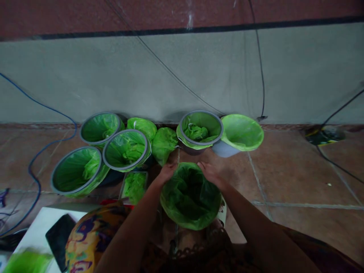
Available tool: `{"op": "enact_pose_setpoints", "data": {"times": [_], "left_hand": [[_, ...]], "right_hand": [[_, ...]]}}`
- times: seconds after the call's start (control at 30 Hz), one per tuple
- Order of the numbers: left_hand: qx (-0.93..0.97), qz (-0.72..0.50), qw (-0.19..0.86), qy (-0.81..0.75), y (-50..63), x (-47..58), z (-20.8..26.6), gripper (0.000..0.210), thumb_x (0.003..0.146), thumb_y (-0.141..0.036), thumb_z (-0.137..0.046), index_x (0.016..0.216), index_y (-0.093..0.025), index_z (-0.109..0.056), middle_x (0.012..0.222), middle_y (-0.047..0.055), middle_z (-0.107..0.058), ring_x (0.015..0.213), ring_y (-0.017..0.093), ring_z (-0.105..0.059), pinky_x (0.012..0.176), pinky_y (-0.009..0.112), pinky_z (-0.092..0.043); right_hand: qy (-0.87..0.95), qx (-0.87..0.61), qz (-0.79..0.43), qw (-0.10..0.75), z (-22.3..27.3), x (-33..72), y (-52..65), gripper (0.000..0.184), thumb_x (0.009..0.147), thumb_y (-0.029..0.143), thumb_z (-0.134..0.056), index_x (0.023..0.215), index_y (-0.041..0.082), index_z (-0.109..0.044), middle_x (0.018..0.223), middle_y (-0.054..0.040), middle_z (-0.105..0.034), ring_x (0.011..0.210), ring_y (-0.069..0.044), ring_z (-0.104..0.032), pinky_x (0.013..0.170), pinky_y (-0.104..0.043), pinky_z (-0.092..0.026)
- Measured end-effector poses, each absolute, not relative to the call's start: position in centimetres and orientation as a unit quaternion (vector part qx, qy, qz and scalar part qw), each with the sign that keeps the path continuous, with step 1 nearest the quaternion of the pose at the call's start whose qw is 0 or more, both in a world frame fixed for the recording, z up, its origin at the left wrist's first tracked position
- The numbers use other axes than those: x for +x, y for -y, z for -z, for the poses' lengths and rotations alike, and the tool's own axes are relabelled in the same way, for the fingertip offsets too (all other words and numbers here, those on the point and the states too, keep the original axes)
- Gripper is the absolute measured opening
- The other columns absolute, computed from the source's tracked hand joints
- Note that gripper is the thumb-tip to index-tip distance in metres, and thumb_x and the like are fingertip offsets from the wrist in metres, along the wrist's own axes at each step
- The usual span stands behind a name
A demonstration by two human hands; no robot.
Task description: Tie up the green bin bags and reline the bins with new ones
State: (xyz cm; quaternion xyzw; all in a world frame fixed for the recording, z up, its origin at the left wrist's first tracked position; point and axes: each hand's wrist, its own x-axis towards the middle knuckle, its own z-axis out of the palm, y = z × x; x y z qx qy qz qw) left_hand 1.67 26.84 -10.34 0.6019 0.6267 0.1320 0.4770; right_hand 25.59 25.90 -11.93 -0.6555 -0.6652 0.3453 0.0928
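Observation:
Directly in front of me is a bin lined with a green bin liner [189,222], its mouth facing up toward me. The liner folds over the far rim, where both hands are. My left hand [168,171] grips its edge on the far left side. On the far right side, my right hand [209,173] has its fingers closed over the same edge. Most of the bin's outside is hidden by the liner. Beyond my hands stand a grey-ringed bin [184,118] with a green liner inside and a pale bucket [224,149] with a liner spread over its rim.
Several grey-ringed, green-lined bins [76,189] stand at the left. Crumpled green bags [165,142] lie by the wall. A clear tray [135,185] holds green plastic. A phone-like dark slab [59,237] rests on a white surface [36,233]. A blue cable [35,176] crosses the floor.

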Motion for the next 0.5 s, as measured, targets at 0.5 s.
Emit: {"op": "enact_pose_setpoints", "data": {"times": [0.5], "left_hand": [[0.703,0.132,0.268,-0.646,-25.4,2.2,9.8,0.031,0.092,-0.029,-0.047,0.114,-0.015,-0.064,0.114,0.015,-0.069,0.109,0.026,-0.064,0.091,0.032,-0.047]], "right_hand": [[0.666,-0.684,-0.296,0.014,12.3,26.1,-24.8,0.032,0.091,0.021,-0.051,0.120,0.013,-0.061,0.110,-0.0141,-0.071,0.104,-0.023,-0.065,0.089,-0.028,-0.046]]}}
